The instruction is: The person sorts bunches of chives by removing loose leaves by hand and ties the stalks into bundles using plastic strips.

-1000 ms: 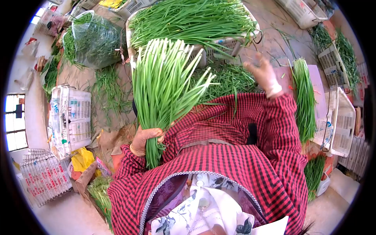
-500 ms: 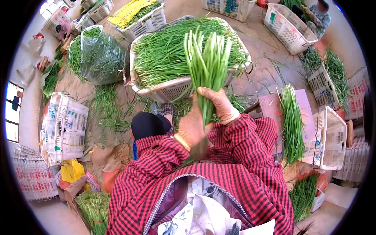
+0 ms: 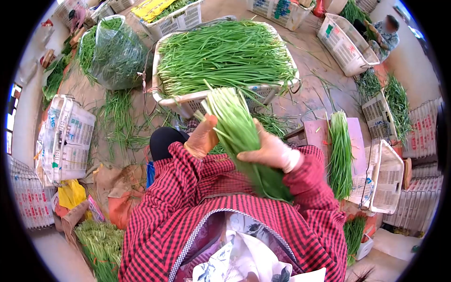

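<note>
A thick bundle of green stalks (image 3: 235, 124) slants in front of my chest, its pale cut ends up and its leaves down by my lap. My right hand (image 3: 268, 148) is wrapped round the middle of the bundle. Beside the upper left side of the stalks is my left hand (image 3: 204, 136), palm toward them, its fingers partly hidden; whether it grips them is unclear. Beyond the bundle stands a white crate (image 3: 188, 101) heaped with green stalks (image 3: 225, 56). Another bunch (image 3: 340, 150) lies on a pinkish board (image 3: 315, 134) to the right.
A plastic bag of greens (image 3: 117, 56) stands at the left of the crate. White crates (image 3: 73, 138) are stacked further left, and an open crate (image 3: 387, 178) is at the right. A person (image 3: 386, 35) sits at the far upper right. Loose stalks (image 3: 120, 113) litter the floor.
The bundle first went from my left hand at the left to both hands at the centre. Since then, my right hand has moved lower on it and my left hand has risen to its upper left side.
</note>
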Demonstrator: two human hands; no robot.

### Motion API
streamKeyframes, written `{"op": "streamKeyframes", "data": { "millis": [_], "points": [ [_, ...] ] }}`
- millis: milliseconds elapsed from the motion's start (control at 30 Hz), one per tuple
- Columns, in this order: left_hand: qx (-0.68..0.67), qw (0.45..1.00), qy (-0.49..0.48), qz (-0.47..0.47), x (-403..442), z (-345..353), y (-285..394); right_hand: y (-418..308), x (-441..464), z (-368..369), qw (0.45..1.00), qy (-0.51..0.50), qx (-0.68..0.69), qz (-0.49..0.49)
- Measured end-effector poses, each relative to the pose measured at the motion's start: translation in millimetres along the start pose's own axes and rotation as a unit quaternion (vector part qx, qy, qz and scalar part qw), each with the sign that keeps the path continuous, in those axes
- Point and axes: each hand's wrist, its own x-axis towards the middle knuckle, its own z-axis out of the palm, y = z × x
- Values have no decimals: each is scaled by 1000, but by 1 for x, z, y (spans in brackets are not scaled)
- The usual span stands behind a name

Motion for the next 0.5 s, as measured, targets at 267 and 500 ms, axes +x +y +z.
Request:
{"op": "streamKeyframes", "data": {
  "millis": [267, 500],
  "points": [
    [-142, 990, 22, -7, 3, -31, -2, -37, -15, 36, 985, -3, -166, -45],
    [-116, 989, -61, -63, 5, -10, 8, -33, -7, 18, 995, 33, -76, -62]
  ]
}}
